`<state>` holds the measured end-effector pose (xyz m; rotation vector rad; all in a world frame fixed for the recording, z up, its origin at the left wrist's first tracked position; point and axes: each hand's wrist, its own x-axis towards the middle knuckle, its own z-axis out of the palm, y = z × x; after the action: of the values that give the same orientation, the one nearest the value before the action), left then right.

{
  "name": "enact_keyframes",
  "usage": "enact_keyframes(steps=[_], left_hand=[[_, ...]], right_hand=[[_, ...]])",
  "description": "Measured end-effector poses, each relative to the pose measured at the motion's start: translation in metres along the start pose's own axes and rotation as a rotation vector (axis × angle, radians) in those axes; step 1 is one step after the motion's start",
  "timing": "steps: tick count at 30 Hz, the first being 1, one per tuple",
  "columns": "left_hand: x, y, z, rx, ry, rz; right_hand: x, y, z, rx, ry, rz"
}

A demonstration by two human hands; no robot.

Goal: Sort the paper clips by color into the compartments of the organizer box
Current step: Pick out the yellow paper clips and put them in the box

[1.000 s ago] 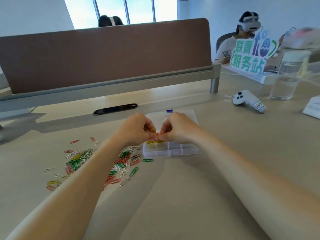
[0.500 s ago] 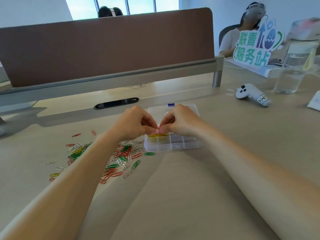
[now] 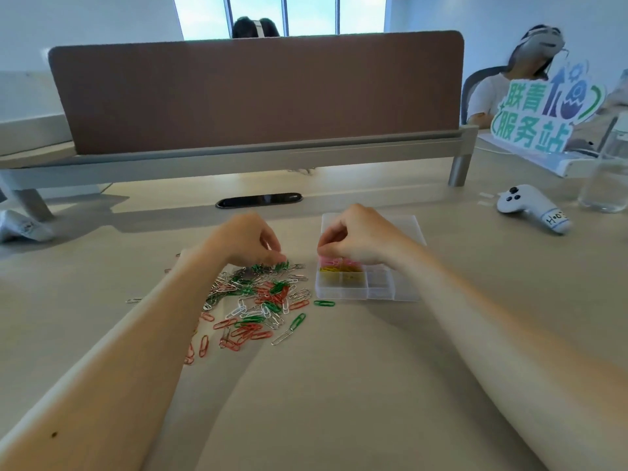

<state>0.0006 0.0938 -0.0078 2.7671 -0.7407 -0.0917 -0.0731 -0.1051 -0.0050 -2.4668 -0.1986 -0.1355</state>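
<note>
A person's left hand (image 3: 249, 239) is pinching a green clip (image 3: 280, 265) at the far edge of the loose clips (image 3: 261, 297) spreading beneath its wrist. The right hand (image 3: 356, 239), fingers curled, is hovering over pink clips (image 3: 334, 261) in the box (image 3: 353, 294) just below; whether it is gripping any cannot be told. Releasing low over the matching compartment should be keeping colours apart, with both forearms reaching forward and knuckles arching up.

Loose paper clips (image 3: 258, 300) lie beside clear organizer box (image 3: 353, 294).
</note>
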Motion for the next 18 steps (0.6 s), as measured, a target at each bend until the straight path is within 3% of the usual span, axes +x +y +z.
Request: enact_keyframes(steps=[10, 18], left_hand=[[-0.001, -0.024, -0.004, 0.011, -0.096, -0.013], [-0.001, -0.032, -0.006, 0.032, -0.133, -0.073]], right_hand=[[0.041, -0.03, 0.041, -0.177, -0.151, -0.096], [0.042, -0.025, 0.051, -0.241, -0.117, -0.119]])
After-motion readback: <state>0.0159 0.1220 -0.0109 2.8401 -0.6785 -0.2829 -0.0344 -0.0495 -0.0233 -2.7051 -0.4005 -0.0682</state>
